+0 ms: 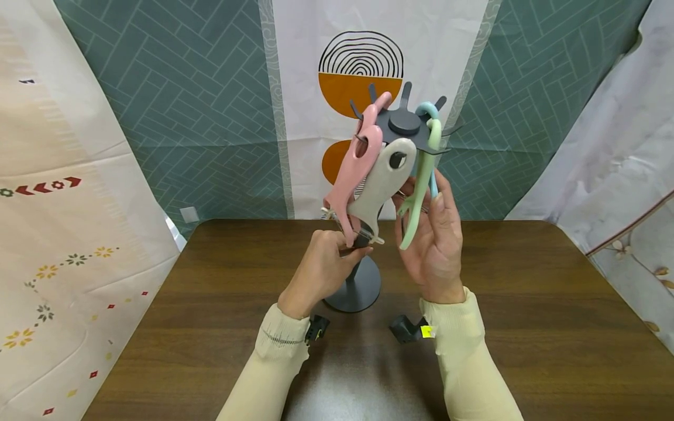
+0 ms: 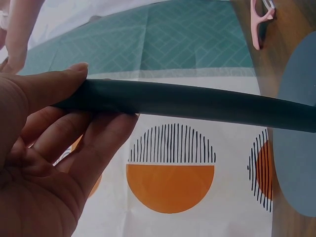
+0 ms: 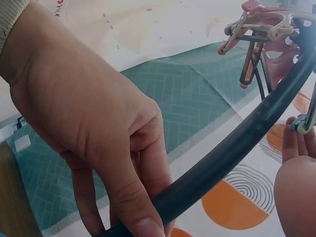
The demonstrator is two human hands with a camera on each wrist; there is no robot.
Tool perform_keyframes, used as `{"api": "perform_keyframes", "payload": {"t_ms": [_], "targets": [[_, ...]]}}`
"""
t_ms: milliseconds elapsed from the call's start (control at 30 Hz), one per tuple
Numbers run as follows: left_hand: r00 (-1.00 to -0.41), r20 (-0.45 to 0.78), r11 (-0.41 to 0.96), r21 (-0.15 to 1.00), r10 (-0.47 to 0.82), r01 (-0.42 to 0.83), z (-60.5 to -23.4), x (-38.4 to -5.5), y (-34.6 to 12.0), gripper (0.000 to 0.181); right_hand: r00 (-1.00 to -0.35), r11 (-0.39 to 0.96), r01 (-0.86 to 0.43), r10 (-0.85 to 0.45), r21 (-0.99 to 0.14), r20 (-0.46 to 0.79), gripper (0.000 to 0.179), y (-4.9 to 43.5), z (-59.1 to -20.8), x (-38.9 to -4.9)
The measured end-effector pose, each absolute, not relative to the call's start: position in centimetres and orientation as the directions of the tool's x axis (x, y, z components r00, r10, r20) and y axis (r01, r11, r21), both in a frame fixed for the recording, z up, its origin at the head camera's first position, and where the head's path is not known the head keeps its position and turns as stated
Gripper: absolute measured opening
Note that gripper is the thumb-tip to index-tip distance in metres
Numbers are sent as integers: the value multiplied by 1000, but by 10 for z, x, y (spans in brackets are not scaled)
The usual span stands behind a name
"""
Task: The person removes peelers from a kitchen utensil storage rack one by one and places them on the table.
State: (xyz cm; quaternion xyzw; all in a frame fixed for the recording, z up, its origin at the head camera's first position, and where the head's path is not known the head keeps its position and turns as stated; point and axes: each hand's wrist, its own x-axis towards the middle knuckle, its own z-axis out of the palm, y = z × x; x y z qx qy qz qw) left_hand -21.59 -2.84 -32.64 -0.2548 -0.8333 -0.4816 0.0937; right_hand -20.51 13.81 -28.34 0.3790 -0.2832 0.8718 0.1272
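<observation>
My left hand (image 1: pixel 326 263) grips the dark pole (image 2: pixel 192 101) of a utensil rack below its hanging peelers; thumb and fingers close round the pole in the left wrist view. From the rack's black top (image 1: pixel 404 123) hang a pink peeler (image 1: pixel 357 169), a second pink one behind it, a grey-white peeler (image 1: pixel 383 181), a green peeler (image 1: pixel 423 181) and a light blue peeler (image 1: pixel 434 186). My right hand (image 1: pixel 434 251), palm toward me, pinches the blue peeler between thumb and fingers, partly hidden behind the green one.
The rack's round dark base (image 1: pixel 357 292) is over the brown wooden table (image 1: pixel 526 327). Another pink piece (image 2: pixel 257 24) shows against the wood in the left wrist view. Patterned cloths (image 1: pixel 195 146) hang behind and beside the table.
</observation>
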Motion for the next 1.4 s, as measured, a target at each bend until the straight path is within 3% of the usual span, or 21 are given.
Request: {"api": "perform_keyframes", "payload": {"t_ms": [500,1000,1400], "targets": [[-850,402,400,756,341,518,-326,-216,-29,6,-705,-786,-444,10,-430,709,43,140,-282,-202],[-849,413,412,746,331,523,-325,-215,-30,6,-678,-713,-529,29,-460,734,46,139,-280,-202],[-843,414,410,741,343,531,-326,-216,-29,7,-674,-738,-516,39,-434,737,47,139,-278,-200]]}}
